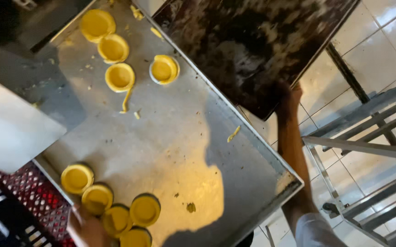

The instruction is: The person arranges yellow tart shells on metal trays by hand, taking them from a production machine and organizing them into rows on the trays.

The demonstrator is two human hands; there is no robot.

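Note:
My right hand [290, 97] reaches up from the lower right and grips the near corner of a dark, stained baking tray [253, 41] held above the floor. My left hand [86, 227] is blurred at the bottom left. It rests against a cluster of several round tins lined with yellow dough [115, 210] at the near corner of a big metal tray [253, 155]. Whether its fingers hold a tin cannot be told. More yellow dough-lined tins [118, 68] stand at the tray's far end.
Dough scraps [233, 133] lie scattered on the metal tray. A pale flat board [10, 123] overlaps its left side. A red plastic crate [29, 196] is at the bottom left. A metal rack frame [371, 155] stands on the white tiled floor at the right.

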